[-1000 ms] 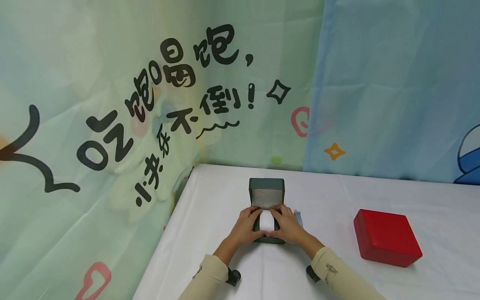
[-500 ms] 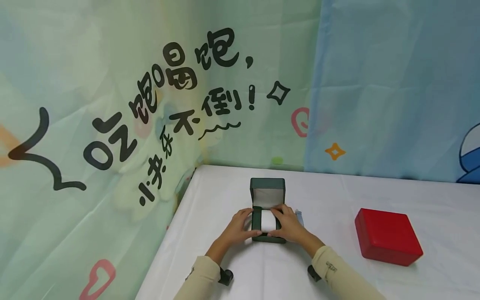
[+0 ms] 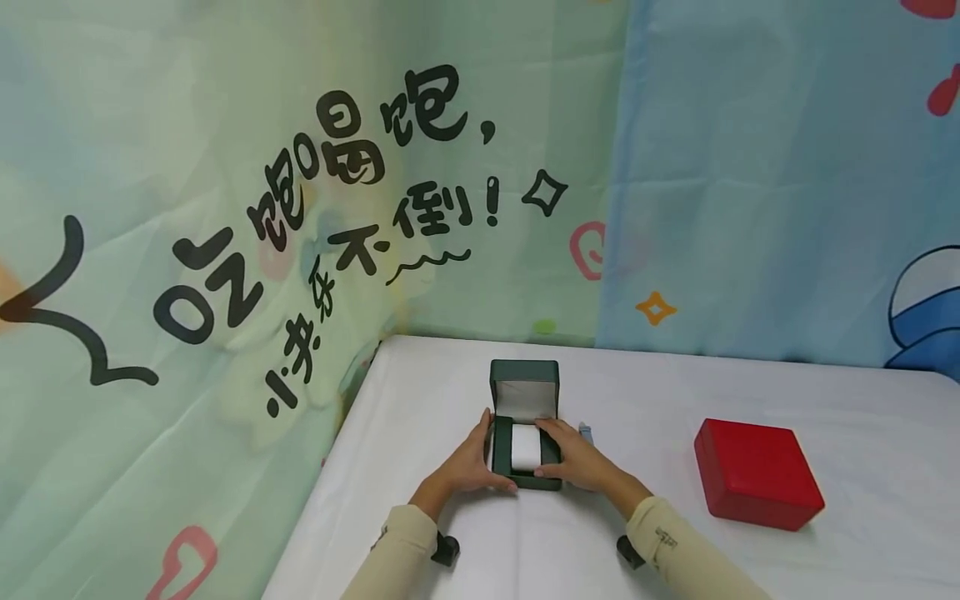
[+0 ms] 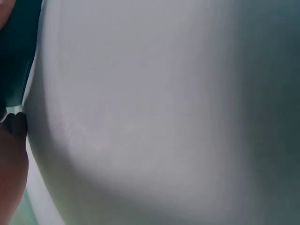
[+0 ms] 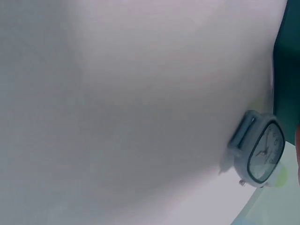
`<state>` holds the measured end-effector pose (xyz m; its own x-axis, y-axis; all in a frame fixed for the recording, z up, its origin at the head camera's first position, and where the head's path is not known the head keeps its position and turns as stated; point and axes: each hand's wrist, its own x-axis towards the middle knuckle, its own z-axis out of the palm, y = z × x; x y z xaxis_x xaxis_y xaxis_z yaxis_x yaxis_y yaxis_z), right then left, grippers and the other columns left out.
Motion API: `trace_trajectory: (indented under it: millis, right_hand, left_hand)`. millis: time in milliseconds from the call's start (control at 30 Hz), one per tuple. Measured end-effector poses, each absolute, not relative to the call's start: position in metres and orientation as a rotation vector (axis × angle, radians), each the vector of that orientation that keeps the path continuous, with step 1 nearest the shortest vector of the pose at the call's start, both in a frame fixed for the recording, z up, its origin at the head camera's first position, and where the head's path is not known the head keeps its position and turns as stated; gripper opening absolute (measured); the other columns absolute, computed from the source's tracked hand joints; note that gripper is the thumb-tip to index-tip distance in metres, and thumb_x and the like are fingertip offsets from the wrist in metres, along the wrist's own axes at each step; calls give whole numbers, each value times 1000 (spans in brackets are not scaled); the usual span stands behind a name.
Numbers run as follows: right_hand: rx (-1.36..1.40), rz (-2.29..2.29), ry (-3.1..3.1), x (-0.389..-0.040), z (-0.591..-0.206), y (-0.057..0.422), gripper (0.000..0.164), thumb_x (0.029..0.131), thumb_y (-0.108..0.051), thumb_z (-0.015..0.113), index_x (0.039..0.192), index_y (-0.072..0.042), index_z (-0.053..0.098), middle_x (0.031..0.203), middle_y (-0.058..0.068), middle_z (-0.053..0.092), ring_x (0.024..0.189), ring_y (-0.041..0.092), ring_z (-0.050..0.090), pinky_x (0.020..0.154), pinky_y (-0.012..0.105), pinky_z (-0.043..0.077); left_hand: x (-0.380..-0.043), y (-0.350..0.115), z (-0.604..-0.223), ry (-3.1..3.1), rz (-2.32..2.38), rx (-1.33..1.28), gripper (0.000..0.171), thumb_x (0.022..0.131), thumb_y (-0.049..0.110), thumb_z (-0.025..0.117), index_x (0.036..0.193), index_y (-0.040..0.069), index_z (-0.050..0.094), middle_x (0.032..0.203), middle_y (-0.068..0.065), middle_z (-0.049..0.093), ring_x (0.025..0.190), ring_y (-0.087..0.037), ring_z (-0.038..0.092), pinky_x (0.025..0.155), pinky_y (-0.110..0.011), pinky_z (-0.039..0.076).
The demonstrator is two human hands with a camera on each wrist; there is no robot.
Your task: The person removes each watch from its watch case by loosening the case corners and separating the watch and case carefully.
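Note:
A dark green watch box (image 3: 525,371) stands on the table with its lid raised, showing a grey lining. Inside it sits a white watch cushion (image 3: 525,447). My left hand (image 3: 467,460) grips the box's left side, thumb at the front edge and fingers toward the back corner. The right hand (image 3: 581,458) reaches over the right side, finger and thumb pinching the cushion at its back and front ends. Beside the box on the right lies a pale blue watch (image 5: 265,152), its dial plain in the right wrist view. In the left wrist view only part of the box (image 4: 16,56) shows.
A red box (image 3: 761,473) with its lid down rests on the white-covered table (image 3: 630,392) to the right. Printed cloth hangings (image 3: 525,275) stand behind and along the left side.
My left hand has let go of the cushion and moved left to the box's outer side. The right hand stays at the cushion. The head view has shifted slightly.

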<state>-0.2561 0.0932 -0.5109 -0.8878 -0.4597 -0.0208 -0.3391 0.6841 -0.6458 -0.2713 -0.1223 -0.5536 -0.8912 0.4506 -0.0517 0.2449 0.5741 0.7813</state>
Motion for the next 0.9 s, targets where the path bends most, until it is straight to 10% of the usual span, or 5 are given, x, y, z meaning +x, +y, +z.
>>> trace_trajectory:
  millis: [500, 900]
  right_hand:
    - [-567, -1105, 2734, -261, -515, 103, 77, 78, -29, 71, 136, 5, 35, 137, 26, 38, 122, 42, 42, 97, 51, 38]
    - [-232, -1377, 2571, -287, -495, 123, 67, 95, -42, 42, 141, 4, 23, 136, 27, 39, 125, 41, 39, 100, 50, 36]
  left_hand:
    - [-285, -123, -553, 2534, 1120, 619, 122, 60, 28, 84, 147, 9, 1, 150, -13, 18, 137, -28, 20, 109, -47, 25]
    - [-287, -127, -557, 2538, 1107, 613, 122, 59, 27, 85, 147, 8, 3, 151, -12, 17, 138, -28, 19, 110, -46, 23]
